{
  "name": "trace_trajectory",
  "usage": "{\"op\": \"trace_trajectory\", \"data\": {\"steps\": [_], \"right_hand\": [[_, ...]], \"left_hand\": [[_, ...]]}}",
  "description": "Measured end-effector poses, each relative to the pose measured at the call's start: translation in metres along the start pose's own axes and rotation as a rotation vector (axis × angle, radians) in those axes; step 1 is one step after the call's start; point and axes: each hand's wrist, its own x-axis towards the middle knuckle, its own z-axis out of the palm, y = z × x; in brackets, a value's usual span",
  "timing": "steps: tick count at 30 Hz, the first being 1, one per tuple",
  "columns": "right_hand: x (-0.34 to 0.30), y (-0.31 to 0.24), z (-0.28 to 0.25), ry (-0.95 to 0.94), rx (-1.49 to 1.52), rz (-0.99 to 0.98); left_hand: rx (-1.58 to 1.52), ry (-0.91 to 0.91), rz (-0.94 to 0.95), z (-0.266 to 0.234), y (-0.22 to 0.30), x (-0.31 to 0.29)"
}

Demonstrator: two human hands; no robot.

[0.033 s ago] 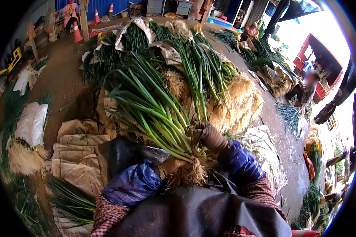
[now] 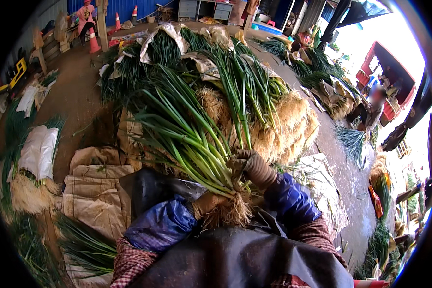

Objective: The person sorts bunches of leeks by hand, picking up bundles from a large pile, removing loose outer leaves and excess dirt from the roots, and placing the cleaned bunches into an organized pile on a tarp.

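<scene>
A bunch of green onions (image 2: 189,137) slants across in front of me, leaves up to the left and brown stringy roots (image 2: 234,210) down by my apron. Beneath the lower stalks, just beside the roots, my left hand (image 2: 209,203) in a tan glove is closed around the bunch, its fingers partly hidden. My right hand (image 2: 254,169), in a brownish glove, has its fingers curled at the right side of the white stalks. A few long upright leaves end at that hand; exactly which stalks it grips is partly hidden.
A big heap of green onions with pale roots (image 2: 288,125) lies just beyond my hands. Folded tan sacks (image 2: 93,187) are at left, near loose onions (image 2: 89,247). A white sheet (image 2: 319,187) lies at right. Farther off are a traffic cone (image 2: 93,41), a red truck bed (image 2: 393,72) and other people.
My right hand has shifted very slightly down and to the right. My left hand stays in place on the bunch.
</scene>
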Motion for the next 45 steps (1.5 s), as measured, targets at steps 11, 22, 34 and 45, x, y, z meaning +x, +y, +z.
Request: {"op": "trace_trajectory", "data": {"steps": [11, 22, 34, 45], "right_hand": [[0.005, 0.009, -0.009, -0.086, -0.050, 0.038], [-0.051, -0.003, 0.010, 0.114, -0.033, -0.060], [-0.128, 0.023, 0.014, 0.114, 0.321, -0.189], [-0.108, 0.023, -0.039, 0.370, 0.002, -0.109]], "left_hand": [[0.068, -0.055, -0.017, 0.011, 0.008, -0.001], [-0.736, -0.086, -0.148, 0.032, 0.046, -0.021], [-1.045, -0.144, -0.228, 0.039, 0.053, -0.015], [-1.180, -0.307, -0.223, 0.019, 0.041, -0.006]]}}
